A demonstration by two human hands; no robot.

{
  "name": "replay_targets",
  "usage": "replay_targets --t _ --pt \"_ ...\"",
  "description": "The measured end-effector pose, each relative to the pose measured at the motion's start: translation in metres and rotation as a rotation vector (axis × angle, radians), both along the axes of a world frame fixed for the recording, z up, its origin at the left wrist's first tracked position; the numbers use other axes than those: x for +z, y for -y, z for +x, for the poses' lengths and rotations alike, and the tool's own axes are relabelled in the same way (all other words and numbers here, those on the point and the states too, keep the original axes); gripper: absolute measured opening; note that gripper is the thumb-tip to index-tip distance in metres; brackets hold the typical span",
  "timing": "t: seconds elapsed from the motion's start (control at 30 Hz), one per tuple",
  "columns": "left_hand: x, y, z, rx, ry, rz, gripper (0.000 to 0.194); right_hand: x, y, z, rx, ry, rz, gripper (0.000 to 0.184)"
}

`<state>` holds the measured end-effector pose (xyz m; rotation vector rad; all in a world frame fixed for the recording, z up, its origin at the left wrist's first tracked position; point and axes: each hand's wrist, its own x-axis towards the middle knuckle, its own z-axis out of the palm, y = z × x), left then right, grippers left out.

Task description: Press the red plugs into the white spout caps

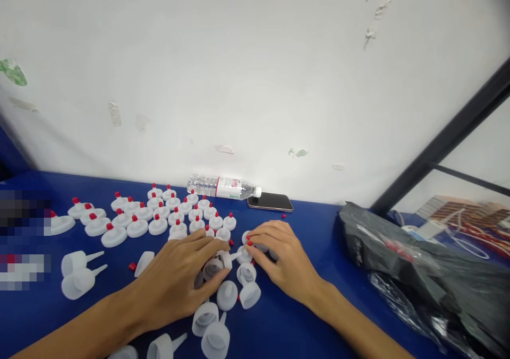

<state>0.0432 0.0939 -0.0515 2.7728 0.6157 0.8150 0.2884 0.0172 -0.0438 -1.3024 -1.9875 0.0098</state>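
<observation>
My left hand (181, 271) grips a white nozzle cap (226, 260) between thumb and fingers, its spout pointing right. Just to the right, my right hand (281, 250) has its fingertips closed at a small red tip cap (249, 243); the fingers partly cover white caps under them. Around and below both hands lie loose white nozzle caps without red tips, such as an upright one (227, 295) and a tipped one (250, 294). Left of and behind my left hand, many white caps with red tips (137, 226) stand upright in a group.
A clear plastic bottle (229, 187) lies along the wall, beside a dark phone (271, 202). A black plastic bag (414, 274) covers the right of the blue table (319, 316). A dark metal post (438, 141) slants up behind the bag.
</observation>
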Motion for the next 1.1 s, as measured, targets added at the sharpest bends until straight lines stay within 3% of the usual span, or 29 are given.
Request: replay_targets --t 0.37,0.63,0.9,1.0,1.1 --pt "0.003 0.000 0.000 0.004 0.121 0.042 0.020 0.000 0.004 0.001 -0.113 -0.091 -0.037 0.014" --pt "0.008 0.001 0.000 -0.010 0.122 -0.024 0.017 0.007 0.007 0.006 -0.194 -0.093 -0.008 0.024" --pt "0.005 0.000 -0.002 -0.033 0.131 0.024 0.023 0.008 0.006 0.013 -0.236 -0.041 -0.017 0.016" --pt "0.012 0.003 -0.004 -0.004 0.176 -0.002 0.025 0.014 0.011 0.011 -0.172 -0.003 0.002 0.021" --pt "0.023 0.005 -0.008 0.002 0.209 -0.066 0.022 0.021 0.019 0.002 0.039 0.133 0.017 0.028"
